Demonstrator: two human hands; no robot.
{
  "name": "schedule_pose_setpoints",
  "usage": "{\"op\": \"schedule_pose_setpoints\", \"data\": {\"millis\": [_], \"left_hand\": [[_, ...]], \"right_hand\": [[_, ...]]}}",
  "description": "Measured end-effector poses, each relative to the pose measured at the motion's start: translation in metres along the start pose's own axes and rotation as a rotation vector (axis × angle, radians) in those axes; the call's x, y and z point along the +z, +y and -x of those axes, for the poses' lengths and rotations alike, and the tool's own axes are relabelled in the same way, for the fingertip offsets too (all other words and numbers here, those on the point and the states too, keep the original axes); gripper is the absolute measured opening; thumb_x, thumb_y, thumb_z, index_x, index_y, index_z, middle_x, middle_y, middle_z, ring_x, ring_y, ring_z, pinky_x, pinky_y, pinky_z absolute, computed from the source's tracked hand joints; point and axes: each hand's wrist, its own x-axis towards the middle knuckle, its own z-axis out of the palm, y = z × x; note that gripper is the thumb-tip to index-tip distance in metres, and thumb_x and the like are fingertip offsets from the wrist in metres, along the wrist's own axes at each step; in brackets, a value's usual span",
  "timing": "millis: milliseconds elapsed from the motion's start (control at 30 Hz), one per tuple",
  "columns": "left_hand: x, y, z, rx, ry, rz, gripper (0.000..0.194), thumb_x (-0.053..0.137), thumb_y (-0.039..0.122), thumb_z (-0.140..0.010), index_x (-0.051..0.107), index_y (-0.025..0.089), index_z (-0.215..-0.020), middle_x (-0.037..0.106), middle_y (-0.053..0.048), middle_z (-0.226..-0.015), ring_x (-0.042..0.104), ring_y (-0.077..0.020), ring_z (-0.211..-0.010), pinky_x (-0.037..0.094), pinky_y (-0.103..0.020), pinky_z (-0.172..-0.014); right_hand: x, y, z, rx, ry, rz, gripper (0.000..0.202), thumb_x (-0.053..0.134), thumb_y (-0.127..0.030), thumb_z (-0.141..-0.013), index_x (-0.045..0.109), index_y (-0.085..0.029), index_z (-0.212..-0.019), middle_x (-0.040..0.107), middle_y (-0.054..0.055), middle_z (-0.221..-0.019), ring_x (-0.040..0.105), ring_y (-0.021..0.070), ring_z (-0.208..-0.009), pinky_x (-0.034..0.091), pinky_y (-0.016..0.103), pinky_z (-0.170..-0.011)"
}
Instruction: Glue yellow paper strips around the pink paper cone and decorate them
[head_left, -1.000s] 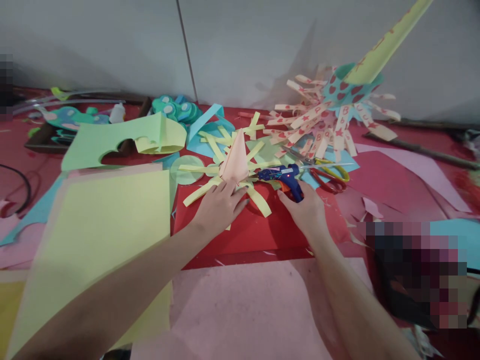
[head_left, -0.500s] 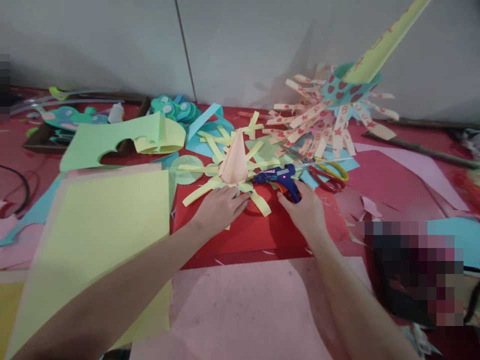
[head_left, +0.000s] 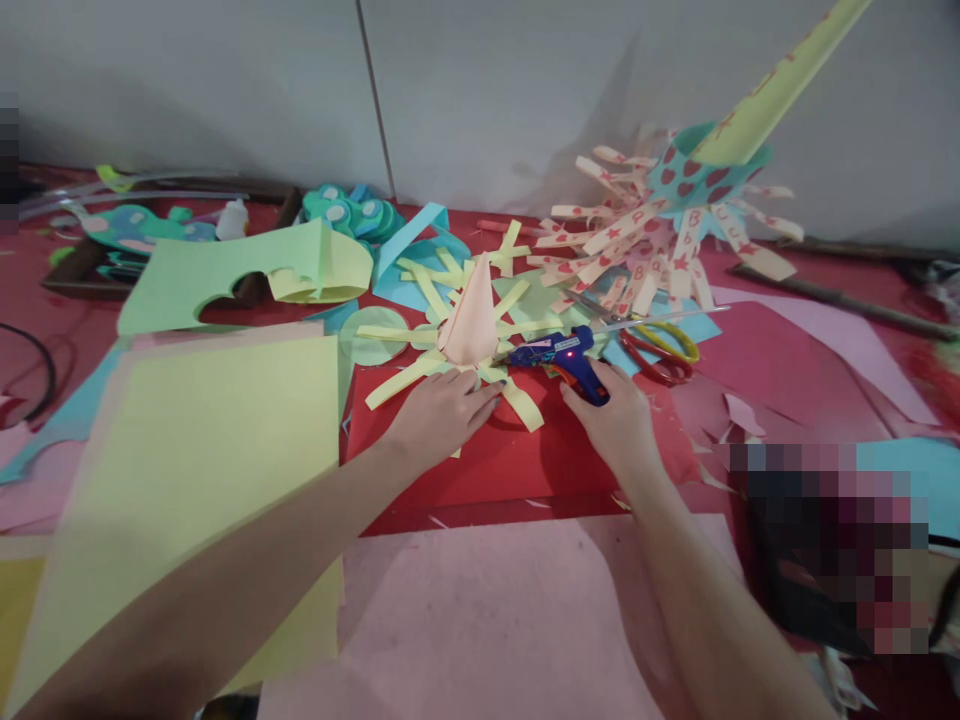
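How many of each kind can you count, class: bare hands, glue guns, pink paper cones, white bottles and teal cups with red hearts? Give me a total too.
Bare hands: 2, the left hand and the right hand
Glue gun: 1
Pink paper cone: 1
White bottle: 1
Teal cup with red hearts: 1
Total: 6

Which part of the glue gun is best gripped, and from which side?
I'd grip the glue gun by its blue handle, from the near right, where the right hand is. The handle slants that way, while the nozzle points left toward the peach cone and the glue stick juts out behind.
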Motion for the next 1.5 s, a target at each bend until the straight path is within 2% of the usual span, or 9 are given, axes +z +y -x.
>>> {"op": "schedule_pose_setpoints", "data": {"millis": [733,967,1167,1300,1500], "left_hand": [[0.002,0.000,0.000,0.006,0.037,0.012,0.041,0.028,0.028,-0.097,0.064,0.019,-0.113,0.051,-0.004,-0.068,0.053,-0.0159,-0.067,0.041,-0.028,-0.059],[0.004,-0.001,0.001,0.031,0.096,-0.007,0.039,0.031,0.027,-0.097,0.066,0.018,-0.110,0.050,-0.003,-0.066,0.052,-0.0146,-0.063,0.038,-0.027,-0.056],[0.004,-0.001,0.001,0.050,0.139,-0.014,0.038,0.033,0.026,-0.097,0.067,0.017,-0.107,0.050,-0.003,-0.065,0.051,-0.0142,-0.062,0.037,-0.026,-0.055],[0.005,-0.001,0.002,0.063,0.131,-0.015,0.037,0.033,0.027,-0.097,0.067,0.018,-0.107,0.052,-0.003,-0.066,0.051,-0.0144,-0.063,0.036,-0.027,-0.055],[0.005,-0.003,0.002,0.094,0.111,-0.024,0.039,0.030,0.026,-0.097,0.066,0.019,-0.108,0.054,-0.003,-0.067,0.052,-0.0146,-0.063,0.037,-0.027,-0.056]], "right_hand": [[0.000,0.001,0.000,0.012,-0.020,-0.001,0.041,0.054,-0.041,-0.075,0.063,-0.018,-0.108,0.063,0.009,-0.095,0.058,0.0220,-0.080,0.046,0.034,-0.071],[-0.002,-0.003,0.000,-0.004,0.006,0.071,0.038,0.053,-0.043,-0.073,0.065,-0.018,-0.100,0.063,0.009,-0.090,0.056,0.0218,-0.075,0.044,0.034,-0.066],[-0.003,-0.005,0.002,0.000,0.020,0.135,0.040,0.053,-0.041,-0.073,0.064,-0.017,-0.103,0.063,0.009,-0.089,0.057,0.0226,-0.074,0.044,0.035,-0.065],[-0.006,-0.005,0.002,-0.013,0.049,0.185,0.044,0.054,-0.039,-0.072,0.063,-0.017,-0.109,0.062,0.010,-0.092,0.056,0.0229,-0.074,0.045,0.036,-0.067],[-0.012,-0.005,0.003,-0.063,0.117,0.224,0.042,0.055,-0.035,-0.071,0.064,-0.019,-0.108,0.061,0.008,-0.089,0.054,0.0207,-0.072,0.045,0.037,-0.070]]}}
